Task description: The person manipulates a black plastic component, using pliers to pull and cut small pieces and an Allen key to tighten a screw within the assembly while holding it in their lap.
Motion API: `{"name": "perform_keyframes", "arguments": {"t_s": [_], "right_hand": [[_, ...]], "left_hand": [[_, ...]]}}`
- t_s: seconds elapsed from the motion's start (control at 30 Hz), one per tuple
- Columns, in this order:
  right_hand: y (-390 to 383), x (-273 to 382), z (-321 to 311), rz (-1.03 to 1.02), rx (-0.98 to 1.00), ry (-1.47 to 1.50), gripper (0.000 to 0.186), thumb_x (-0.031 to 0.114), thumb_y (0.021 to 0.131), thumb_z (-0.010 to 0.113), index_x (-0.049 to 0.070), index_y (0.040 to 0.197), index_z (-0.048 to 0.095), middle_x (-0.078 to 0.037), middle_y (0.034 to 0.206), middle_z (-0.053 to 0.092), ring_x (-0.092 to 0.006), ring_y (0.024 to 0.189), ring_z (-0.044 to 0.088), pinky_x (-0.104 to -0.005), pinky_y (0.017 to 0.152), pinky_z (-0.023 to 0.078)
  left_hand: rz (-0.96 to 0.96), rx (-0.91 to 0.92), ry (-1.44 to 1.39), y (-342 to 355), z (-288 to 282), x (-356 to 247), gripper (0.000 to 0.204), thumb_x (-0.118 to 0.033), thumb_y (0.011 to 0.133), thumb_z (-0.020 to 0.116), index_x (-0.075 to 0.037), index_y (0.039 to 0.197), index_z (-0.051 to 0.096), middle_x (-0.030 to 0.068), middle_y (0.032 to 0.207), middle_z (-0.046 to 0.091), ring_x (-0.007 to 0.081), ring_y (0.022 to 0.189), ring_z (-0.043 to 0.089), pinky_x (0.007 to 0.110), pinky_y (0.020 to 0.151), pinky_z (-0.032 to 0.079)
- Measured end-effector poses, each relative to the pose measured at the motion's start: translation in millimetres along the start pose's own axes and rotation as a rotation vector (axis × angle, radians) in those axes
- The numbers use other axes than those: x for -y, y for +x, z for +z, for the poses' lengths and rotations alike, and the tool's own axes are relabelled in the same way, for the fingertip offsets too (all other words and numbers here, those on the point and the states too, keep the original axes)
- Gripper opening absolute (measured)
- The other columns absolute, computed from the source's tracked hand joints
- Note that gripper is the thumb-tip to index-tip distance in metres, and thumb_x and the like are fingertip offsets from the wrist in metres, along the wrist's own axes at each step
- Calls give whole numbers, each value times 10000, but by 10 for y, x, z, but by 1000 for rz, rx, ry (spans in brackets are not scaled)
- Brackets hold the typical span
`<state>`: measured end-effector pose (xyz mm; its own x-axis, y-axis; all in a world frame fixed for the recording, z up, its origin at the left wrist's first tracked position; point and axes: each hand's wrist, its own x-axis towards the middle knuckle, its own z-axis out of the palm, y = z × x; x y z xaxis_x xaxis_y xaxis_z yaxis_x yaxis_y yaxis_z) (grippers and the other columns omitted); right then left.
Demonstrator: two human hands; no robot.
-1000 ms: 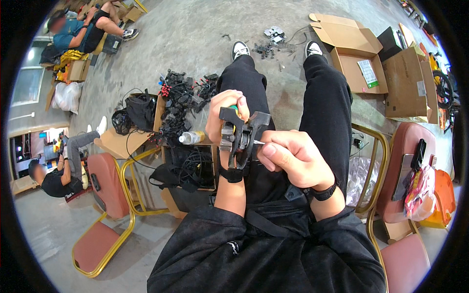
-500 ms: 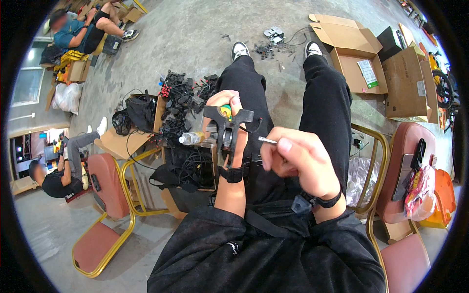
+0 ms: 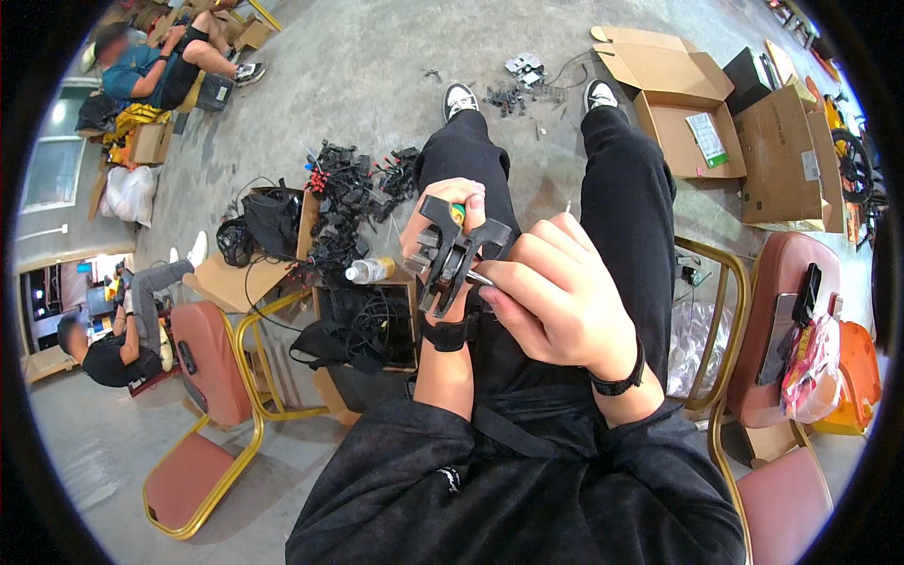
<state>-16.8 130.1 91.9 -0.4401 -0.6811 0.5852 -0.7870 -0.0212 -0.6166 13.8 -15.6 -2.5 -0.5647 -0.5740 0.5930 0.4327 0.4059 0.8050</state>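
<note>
My left hand [image 3: 414,224] is closed around a black plastic part [image 3: 456,256] with forked, winged ends, held above my lap. A small green and yellow piece [image 3: 459,214] shows between that hand's fingers and the part; its kind is hidden. My right hand [image 3: 557,294] is closed on a thin metal rod [image 3: 478,279], whose end meets the right side of the black part. A slim pale tip [image 3: 568,206] sticks up beyond the right hand; whether it belongs to the rod I cannot tell.
Left of my legs lie a pile of black parts [image 3: 344,202], a clear bottle [image 3: 369,270] and a box of cables [image 3: 363,325]. Chairs stand at left [image 3: 212,363] and right [image 3: 772,339]. An open cardboard box [image 3: 692,137] lies ahead right. Two people sit at left.
My right hand has moved up and turned, bringing the metal rod against the black part. My left hand has tilted the part and shifted slightly right.
</note>
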Motion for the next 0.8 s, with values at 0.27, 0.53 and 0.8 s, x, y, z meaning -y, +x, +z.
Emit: {"name": "perform_keyframes", "arguments": {"t_s": [0.27, 0.53, 0.8], "right_hand": [[-18, 0, -34, -49, -60, -119, 268, 134, 638, 721, 51, 872, 623, -21, 768, 486, -190, 691, 485, -319, 647, 378], [-23, 8, -35, -82, -90, -217, 281, 113, 598, 698, 52, 863, 624, -2, 740, 454, -177, 700, 491, -313, 661, 379], [-45, 12, -60, -44, -15, -261, 312, 119, 590, 684, 49, 887, 618, -1, 739, 444, -168, 718, 496, -305, 692, 374]], "left_hand": [[10, 54, 98, 22, -11, -47, 72, 40, 770, 633, -7, 781, 580, 83, 795, 642, 171, 704, 620, 282, 654, 488], [15, 83, 113, 49, -18, -79, 76, 39, 771, 635, -9, 780, 577, 78, 791, 642, 175, 694, 620, 278, 648, 485], [-2, 121, 172, 60, -20, -90, 102, 48, 757, 641, -14, 804, 575, 80, 802, 645, 180, 702, 624, 278, 659, 486]]}}
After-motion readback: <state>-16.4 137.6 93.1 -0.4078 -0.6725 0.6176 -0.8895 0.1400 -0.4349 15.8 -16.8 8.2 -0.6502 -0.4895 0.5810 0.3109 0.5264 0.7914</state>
